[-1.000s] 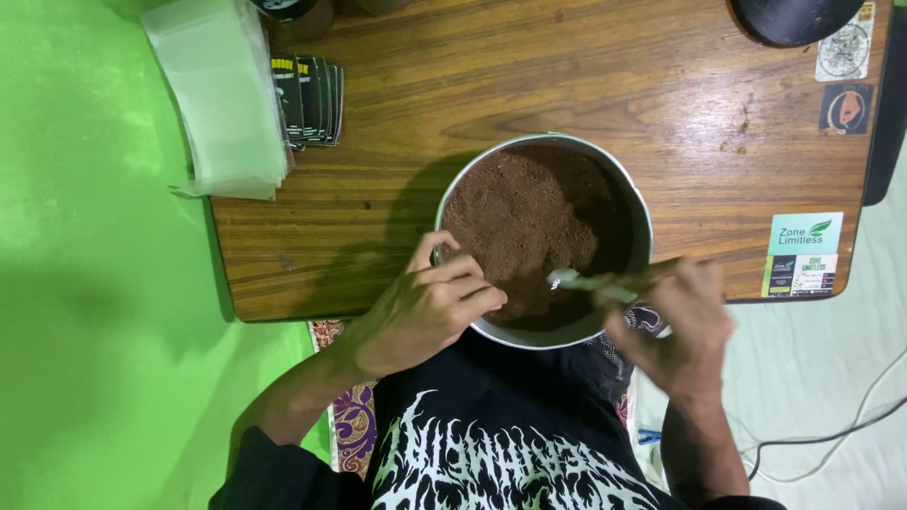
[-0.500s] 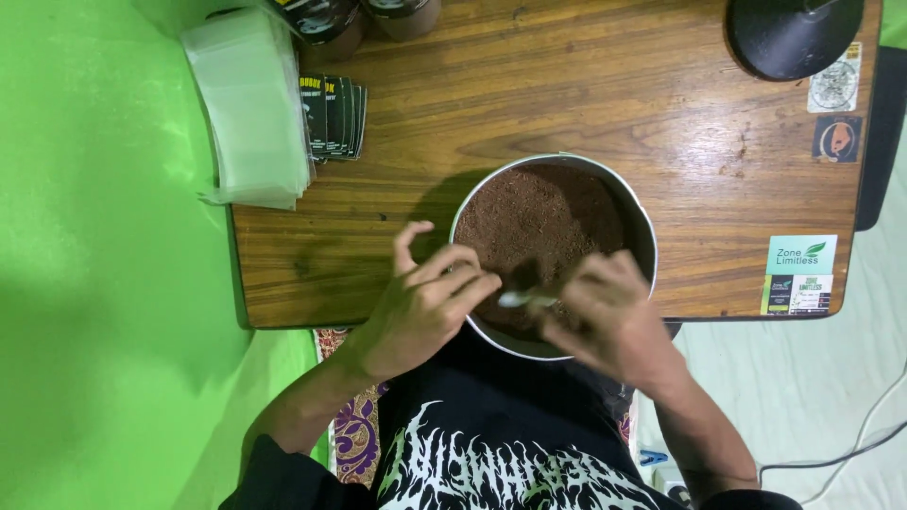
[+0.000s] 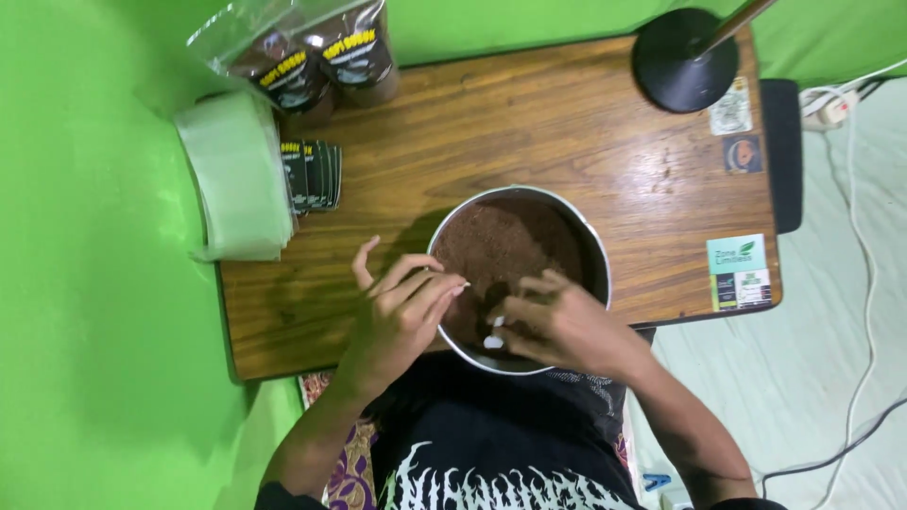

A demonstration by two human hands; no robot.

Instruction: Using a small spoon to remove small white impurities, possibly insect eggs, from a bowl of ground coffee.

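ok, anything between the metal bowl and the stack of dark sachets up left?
Nothing: in the head view only bare wooden table lies between the metal bowl and the dark sachets. The left hand sits lower, at the bowl's rim.

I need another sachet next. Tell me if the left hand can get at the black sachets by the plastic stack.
Probably yes. The left hand sits at the bowl's rim, and only bare table lies between it and the black sachets.
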